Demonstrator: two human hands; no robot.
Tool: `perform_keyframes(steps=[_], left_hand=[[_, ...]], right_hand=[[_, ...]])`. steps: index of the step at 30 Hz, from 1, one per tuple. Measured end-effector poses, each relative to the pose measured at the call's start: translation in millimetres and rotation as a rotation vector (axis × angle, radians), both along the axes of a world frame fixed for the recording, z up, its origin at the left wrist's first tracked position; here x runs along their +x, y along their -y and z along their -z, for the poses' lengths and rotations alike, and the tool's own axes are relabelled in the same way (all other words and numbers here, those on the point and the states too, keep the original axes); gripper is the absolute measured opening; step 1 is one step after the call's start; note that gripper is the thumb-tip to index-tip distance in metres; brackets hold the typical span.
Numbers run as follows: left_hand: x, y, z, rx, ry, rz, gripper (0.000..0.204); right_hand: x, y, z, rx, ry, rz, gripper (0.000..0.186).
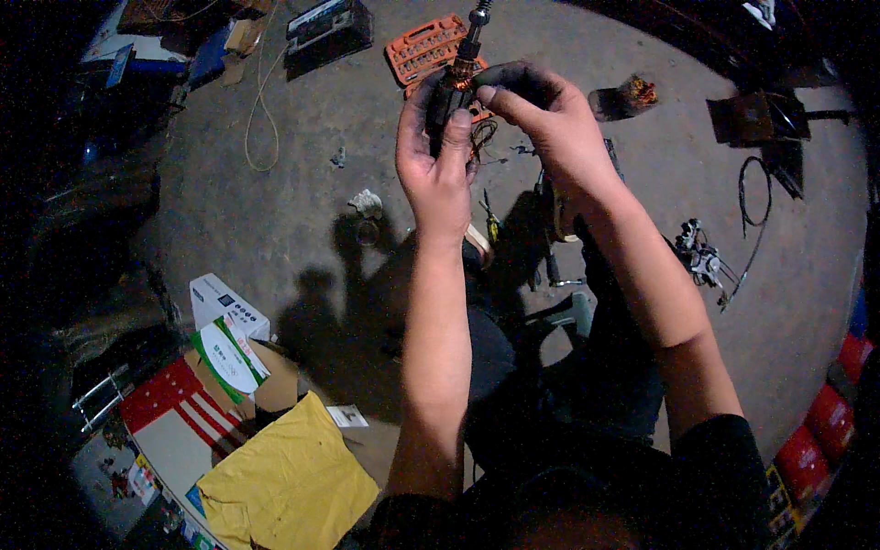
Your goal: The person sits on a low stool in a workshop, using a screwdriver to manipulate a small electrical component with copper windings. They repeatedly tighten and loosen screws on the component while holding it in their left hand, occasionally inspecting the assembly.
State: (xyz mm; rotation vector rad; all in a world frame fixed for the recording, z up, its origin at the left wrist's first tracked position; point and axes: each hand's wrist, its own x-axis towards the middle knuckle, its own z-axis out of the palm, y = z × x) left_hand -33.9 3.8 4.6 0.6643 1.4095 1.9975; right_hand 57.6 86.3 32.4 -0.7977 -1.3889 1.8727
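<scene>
Raised in front of me is a motor armature point(465, 66), a dark core with a band of copper windings and a shaft pointing up and away. My left hand point(434, 147) is closed around its lower core, thumb lying along the near side. My right hand point(561, 119) reaches in from the right, its thumb and curled fingers at the copper windings. Those fingertips are partly hidden, and both hands are blackened with grime. Behind the hands an orange socket set case point(426, 50) lies open on the floor. A dark part with copper windings point(642, 90) lies farther right.
Below the hands lies a yellow-handled tool point(493, 227). At left are a yellow cloth or bag point(284, 481), a white box point(225, 307) and a black toolbox point(327, 37). To the right lie a metal mechanism point(701, 252) and a black cable point(768, 192).
</scene>
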Motion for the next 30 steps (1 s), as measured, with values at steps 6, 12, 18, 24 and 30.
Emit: perform_keyframes(steps=[6,12,18,24,30], left_hand=[[1.0,0.8,-1.8,0.009,-0.108,-0.008,0.042],[6.9,-3.2,2.8,0.094,-0.176,-0.027,0.046],[3.4,1.3,4.5,0.016,-0.068,0.066,0.045],[4.6,3.3,-3.6,0.006,0.074,0.086,0.041],[3.7,5.2,-2.2,0.01,0.092,0.107,0.043]], right_hand=[[-0.7,3.6,0.7,0.119,0.016,0.041,0.021],[-3.2,4.6,5.9,0.195,-0.018,0.101,0.02],[-1.0,-1.0,6.8,0.116,-0.035,0.169,0.022],[-2.1,-0.5,7.3,0.101,-0.057,0.098,0.022],[-3.2,0.7,5.5,0.066,-0.071,0.099,0.022]])
